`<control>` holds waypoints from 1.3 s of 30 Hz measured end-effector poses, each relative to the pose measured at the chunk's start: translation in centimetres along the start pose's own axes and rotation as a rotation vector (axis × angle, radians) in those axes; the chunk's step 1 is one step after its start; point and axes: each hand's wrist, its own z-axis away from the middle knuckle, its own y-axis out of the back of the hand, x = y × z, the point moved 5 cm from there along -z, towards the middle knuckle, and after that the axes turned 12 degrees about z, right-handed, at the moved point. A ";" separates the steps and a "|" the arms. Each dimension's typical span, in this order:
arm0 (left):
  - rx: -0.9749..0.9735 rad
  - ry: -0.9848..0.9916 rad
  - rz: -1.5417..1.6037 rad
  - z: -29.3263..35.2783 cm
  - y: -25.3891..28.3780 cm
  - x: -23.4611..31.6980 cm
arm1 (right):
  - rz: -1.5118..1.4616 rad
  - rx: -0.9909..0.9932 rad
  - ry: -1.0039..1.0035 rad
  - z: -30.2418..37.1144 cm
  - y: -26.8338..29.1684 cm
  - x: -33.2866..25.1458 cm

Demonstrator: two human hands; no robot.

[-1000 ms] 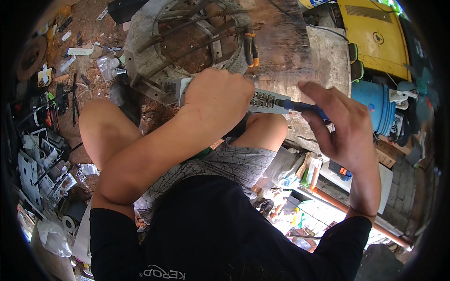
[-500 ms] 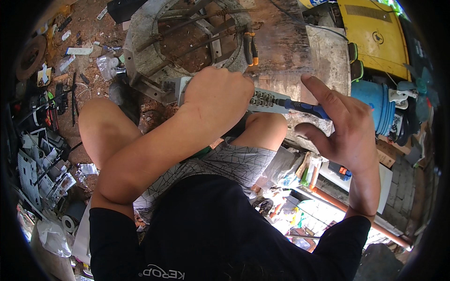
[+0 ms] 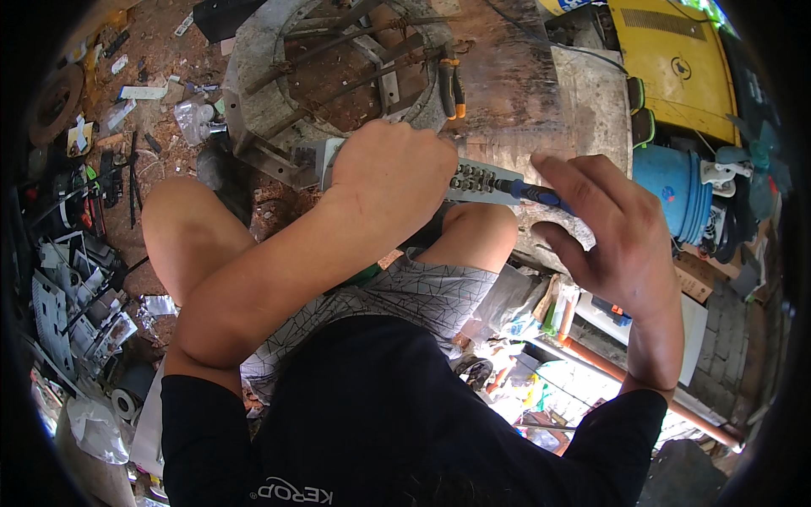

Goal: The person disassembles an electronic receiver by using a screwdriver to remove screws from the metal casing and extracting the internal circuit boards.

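Left grip [image 3: 394, 169], upper centre: clenched around 1 grey studded bar [image 3: 485, 196]; forearm diagonal. Right grip [image 3: 583, 215], right of centre: thumb parted from fingers beside 1 blue-black screwdriver [image 3: 541, 195].

Right of centre, the tool handle [image 3: 541, 194] is blue and black. At upper centre, the pliers [image 3: 459, 91] show orange and black. The upper-right casing [image 3: 655, 93] is yellow (with a dark round emblem [image 3: 682, 68]). Below centre, grey shorts [image 3: 456, 283] carry dark crisscross lines.

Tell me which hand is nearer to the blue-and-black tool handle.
Right. The right hand is at the tool handle, fingers over its outer end, thumb apart; the left hand is farther left, closed over a long grey metal strip.
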 end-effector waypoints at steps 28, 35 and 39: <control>0.276 -0.198 -0.209 0.1 -2.0 1.7 | -0.150 0.118 -0.066 0.5 -0.4 0.8; 0.353 -0.219 -0.284 -1.0 -1.2 1.9 | -0.197 0.253 -0.056 0.5 -0.9 2.4; 0.395 -0.257 -0.306 -1.1 -1.0 2.5 | -0.193 0.255 -0.087 1.4 -1.6 2.5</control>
